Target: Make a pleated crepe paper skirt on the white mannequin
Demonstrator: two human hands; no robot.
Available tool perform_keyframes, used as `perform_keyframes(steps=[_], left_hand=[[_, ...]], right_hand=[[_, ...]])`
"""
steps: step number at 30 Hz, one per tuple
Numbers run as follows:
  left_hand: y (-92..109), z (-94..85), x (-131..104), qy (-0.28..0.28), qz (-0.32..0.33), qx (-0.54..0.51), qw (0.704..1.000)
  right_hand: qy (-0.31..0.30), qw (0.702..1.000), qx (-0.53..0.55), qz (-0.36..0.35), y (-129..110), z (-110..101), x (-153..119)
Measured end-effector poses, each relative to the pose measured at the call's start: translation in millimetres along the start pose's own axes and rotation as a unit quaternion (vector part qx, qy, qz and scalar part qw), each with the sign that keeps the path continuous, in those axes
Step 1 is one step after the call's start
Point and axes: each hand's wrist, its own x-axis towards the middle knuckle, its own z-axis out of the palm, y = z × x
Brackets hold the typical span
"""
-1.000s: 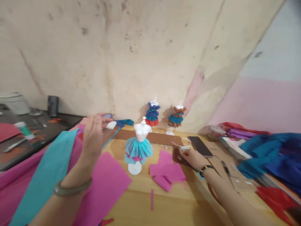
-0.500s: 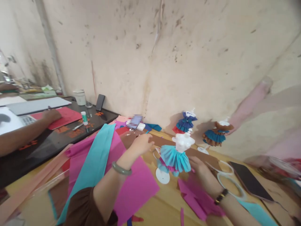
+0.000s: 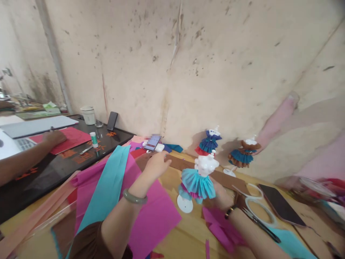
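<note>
The light-looking doll (image 3: 202, 175), right of the pink sheet (image 3: 156, 221), is best held by its hard body (image 3: 206, 165), not its soft skirt (image 3: 196, 182); the left hand (image 3: 157, 164) is half-open, seemingly empty, while the right hand's (image 3: 221, 196) shape and grip can't be told.

Is a shiny white doll body (image 3: 206, 165); wears a frilly light-blue skirt (image 3: 198, 183); stands on a yellow wooden table (image 3: 188, 232).

Soft, fairly bright light, palest toward ten o'clock
Faint shadows mark the wall (image 3: 134, 72); the glossy black tabletop (image 3: 61, 169) reflects near nine o'clock; edges stretch, blurring at four o'clock.
</note>
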Motion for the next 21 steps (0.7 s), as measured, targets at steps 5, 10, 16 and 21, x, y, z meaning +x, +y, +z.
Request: perform_keyframes(steps=[5,10,16,21], left_hand=[[21,-9.1,0,0.151,0.018,-0.086,0.985],[68,-19.4,-40,0.241,0.138,-0.195,0.941],[105,-7.8,-88,-0.12,0.294,-0.203,0.926],[114,8.1,-93,-0.284,0.249,-0.095,0.921]], right_hand=[[0.039,0.99,0.062,0.124,3,-42,-47],[0.007,0.93,0.299,0.212,-37,-88,-107],[-0.053,0.791,0.575,0.2,-83,-107,-127],[-0.012,0.774,0.602,0.195,-89,-111,-122]])
